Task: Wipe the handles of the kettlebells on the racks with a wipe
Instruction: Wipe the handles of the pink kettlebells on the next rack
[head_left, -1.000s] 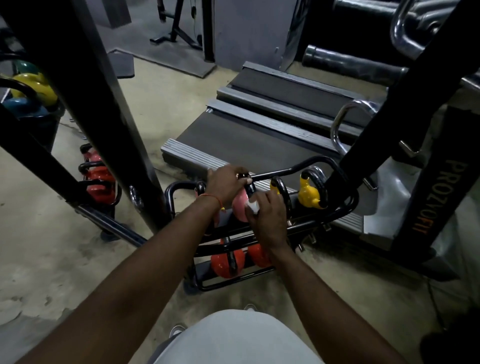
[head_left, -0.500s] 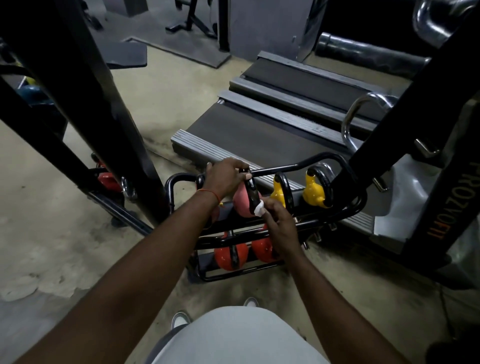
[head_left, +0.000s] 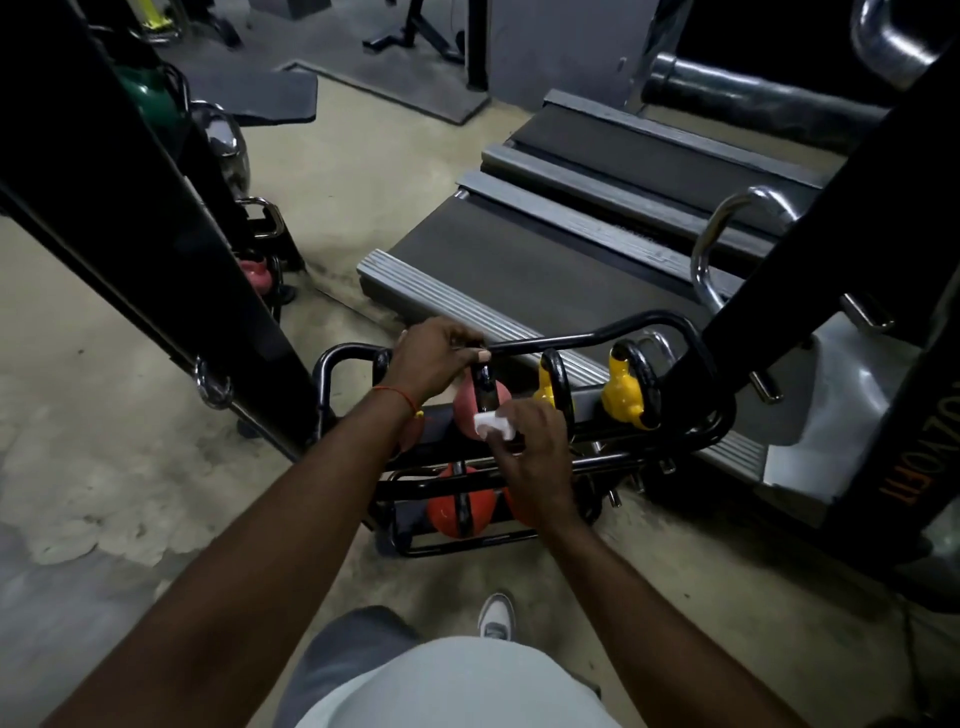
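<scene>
Pink kettlebell (head_left: 470, 415) on rack (head_left: 623, 332): your left hand (head_left: 436, 358) grips its handle (head_left: 485, 389) top; your right hand (head_left: 530, 452) pinches the white wipe (head_left: 493, 427) against the handle's base.

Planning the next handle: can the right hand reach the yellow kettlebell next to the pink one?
Probably yes. The right hand, holding the wipe, is right beside that yellow kettlebell; nothing covers its black handle.

A white wipe (head_left: 493, 428) was held against the black handle (head_left: 485, 389) of a pink kettlebell (head_left: 464, 415) seated upright on the rack (head_left: 571, 340).
</scene>
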